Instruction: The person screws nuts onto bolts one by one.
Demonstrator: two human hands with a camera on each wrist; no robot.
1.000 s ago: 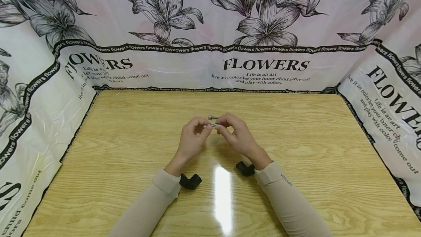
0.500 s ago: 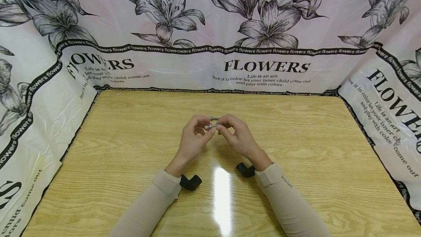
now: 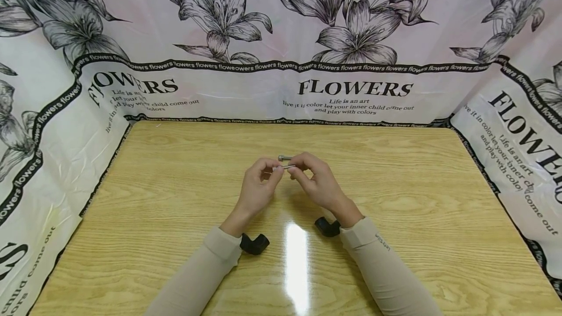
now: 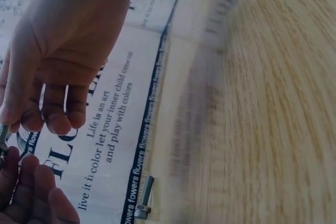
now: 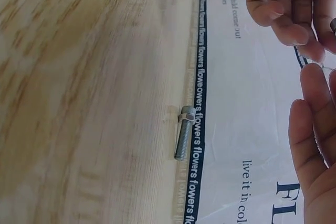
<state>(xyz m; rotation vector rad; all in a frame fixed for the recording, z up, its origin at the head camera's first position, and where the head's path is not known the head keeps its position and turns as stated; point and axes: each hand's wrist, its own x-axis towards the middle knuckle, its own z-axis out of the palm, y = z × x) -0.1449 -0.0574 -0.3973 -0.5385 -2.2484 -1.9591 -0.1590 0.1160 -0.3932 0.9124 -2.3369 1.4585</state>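
Observation:
Both hands meet at a small silver bolt (image 3: 287, 167) above the middle of the table. The left hand (image 3: 260, 182) has thumb and fingertips around its head end, mostly covering it. My right hand (image 3: 319, 182) pinches the threaded end between thumb and fingertips. In the left wrist view the bolt's threaded shank (image 4: 4, 131) shows at the frame's edge between the two hands. A second bolt (image 3: 284, 158) lies on the table just behind the hands, partly covered by the right hand in the head view. The right wrist view shows a nut (image 5: 186, 117) on it close to the head.
A wood-grain table (image 3: 175, 189) spreads around the hands. Flower-printed sheeting (image 3: 246, 91) rises at its back and sides. Black elbow-shaped pieces, one by the left wrist (image 3: 254, 244) and one by the right wrist (image 3: 327, 227), sit at the cuffs.
Half a second ago the left fingers were spread and the bolt's head end showed. Now the left thumb and fingertips have closed over it again. The right hand stays nearly still.

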